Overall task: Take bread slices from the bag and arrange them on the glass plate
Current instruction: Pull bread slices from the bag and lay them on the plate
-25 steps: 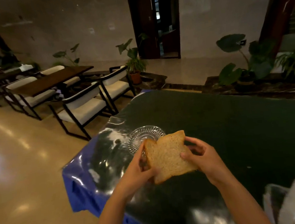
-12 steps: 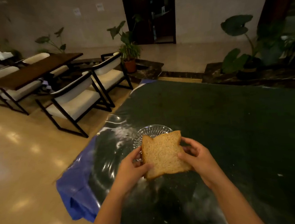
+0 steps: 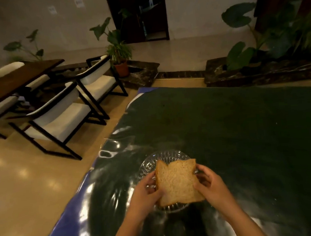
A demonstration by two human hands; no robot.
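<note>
A brown bread slice (image 3: 177,181) is held flat between both hands, directly over the glass plate (image 3: 160,158). My left hand (image 3: 145,194) grips its left edge and my right hand (image 3: 211,186) grips its right edge. The ribbed clear plate sits on the dark green table (image 3: 236,125) near its left side, and the slice covers most of it. Whether the slice touches the plate I cannot tell. The bread bag is out of view.
Shiny plastic film and a blue cloth (image 3: 69,219) cover the table's left edge. White-cushioned chairs (image 3: 60,116) and a wooden table (image 3: 16,81) stand on the floor to the left. Potted plants (image 3: 118,51) line the far wall.
Both hands have carried the slice forward and down, from in front of the plate to over it. The view has tilted down and the white bag at the right has left the frame.
</note>
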